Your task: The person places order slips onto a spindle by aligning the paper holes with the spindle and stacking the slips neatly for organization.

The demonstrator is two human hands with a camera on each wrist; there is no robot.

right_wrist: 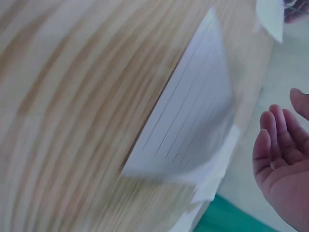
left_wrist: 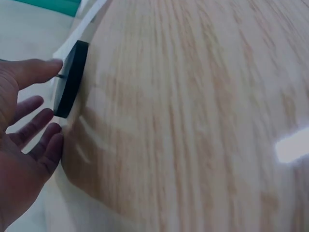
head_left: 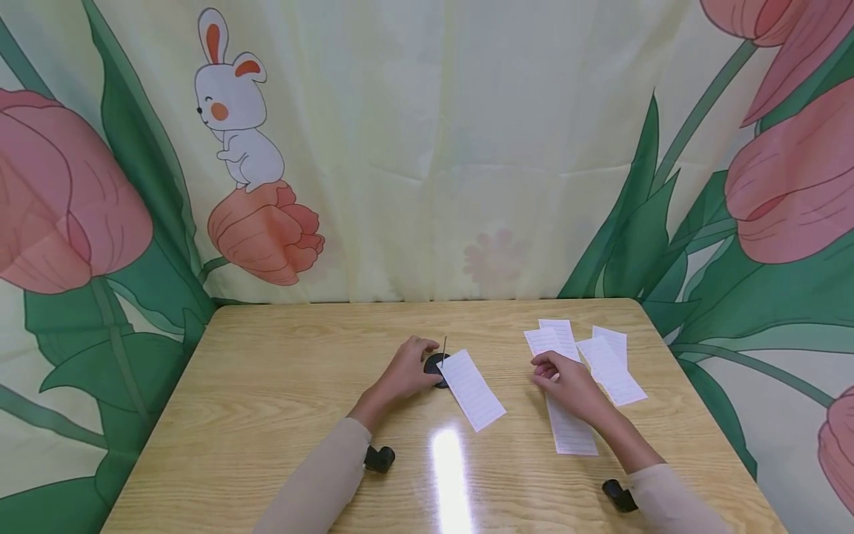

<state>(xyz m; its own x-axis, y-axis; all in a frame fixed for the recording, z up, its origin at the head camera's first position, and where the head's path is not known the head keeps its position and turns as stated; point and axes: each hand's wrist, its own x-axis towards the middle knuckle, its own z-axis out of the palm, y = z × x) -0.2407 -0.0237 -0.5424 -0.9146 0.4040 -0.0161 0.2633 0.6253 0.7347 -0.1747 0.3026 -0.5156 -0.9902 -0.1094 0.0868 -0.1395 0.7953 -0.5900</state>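
A black round spike base with a thin upright rod stands near the middle of the table. One lined white paper slip overlaps the rod at its upper corner and slants toward the near right. My left hand is at the base's left side, thumb and fingers loosely spread about its edge; the left wrist view shows the thumb overlapping the disc. Over the right-hand slips is my right hand, fingers loosely bent, nothing between them. Below it lies a lined slip.
Several more slips lie at the right, among them a tilted pair and an overlapping pair farther back. A floral curtain hangs behind the wooden table. Black wrist cameras sit at both sleeves.
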